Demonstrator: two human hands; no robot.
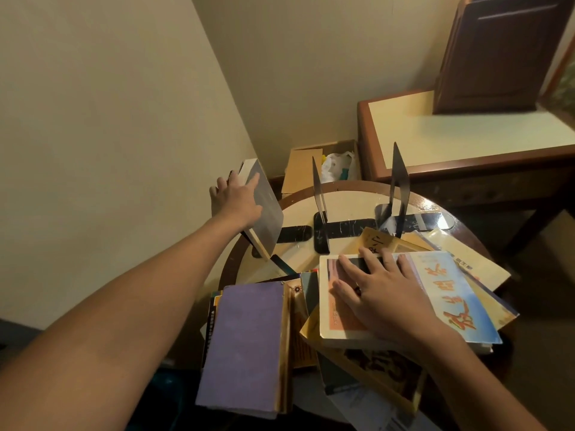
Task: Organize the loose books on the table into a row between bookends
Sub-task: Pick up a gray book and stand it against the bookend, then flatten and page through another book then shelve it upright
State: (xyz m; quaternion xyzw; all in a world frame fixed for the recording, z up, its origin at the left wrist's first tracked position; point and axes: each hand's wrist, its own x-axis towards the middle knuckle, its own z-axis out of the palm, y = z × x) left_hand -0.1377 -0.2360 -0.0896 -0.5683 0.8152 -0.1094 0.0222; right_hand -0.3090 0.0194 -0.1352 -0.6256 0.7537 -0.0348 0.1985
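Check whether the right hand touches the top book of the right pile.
Touching. The head view shows the right hand flat on the top book, fingers spread over its cover.

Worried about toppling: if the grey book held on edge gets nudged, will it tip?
Probably tips easily: the grey book stands tilted on its bottom edge, steadied by the left hand gripping its top. It looks thick and stiff, so it would likely fall whole, not bend.

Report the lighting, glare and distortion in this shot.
Head view: dim, warm yellowish light; wide-angle lens bends the wall corner and side table; glare on the right bookend's glossy base; the dark cabinet at top right is smeared soft.
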